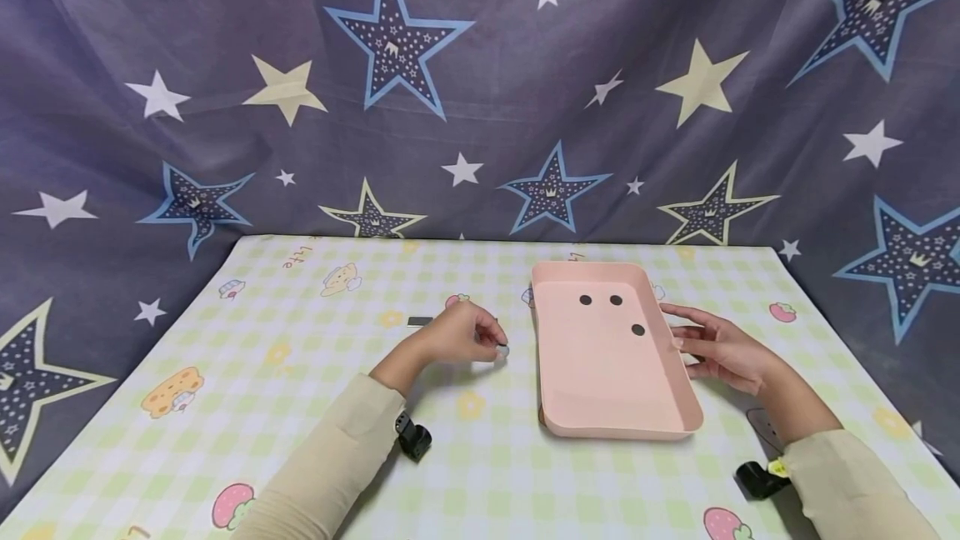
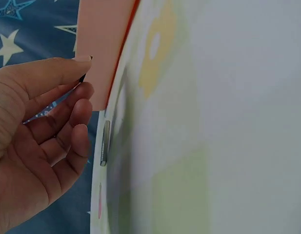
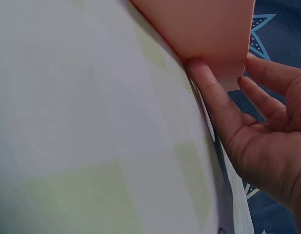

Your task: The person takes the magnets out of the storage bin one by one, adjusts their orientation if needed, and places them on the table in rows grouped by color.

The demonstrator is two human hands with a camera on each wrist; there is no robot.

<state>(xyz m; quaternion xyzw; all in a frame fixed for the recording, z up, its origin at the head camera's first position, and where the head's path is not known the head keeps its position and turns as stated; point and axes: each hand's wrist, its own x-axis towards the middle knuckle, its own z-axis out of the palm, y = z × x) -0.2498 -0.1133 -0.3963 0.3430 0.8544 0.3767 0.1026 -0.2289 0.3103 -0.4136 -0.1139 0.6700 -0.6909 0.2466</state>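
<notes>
Pink tray (image 1: 600, 386): right hand (image 1: 726, 350) touches its wall, fingers apart. Left hand (image 1: 455, 333), left of the tray, pinches a small piece (image 1: 502, 350). Likely a loading step; next calls for clearing the wall and releasing beside the discs (image 1: 637, 330).

Staged-looking tabletop set, star-printed curtain (image 1: 480, 123) backdrop, checked cartoon tablecloth (image 1: 480, 473), wrist-worn camera (image 1: 415, 440)
</notes>
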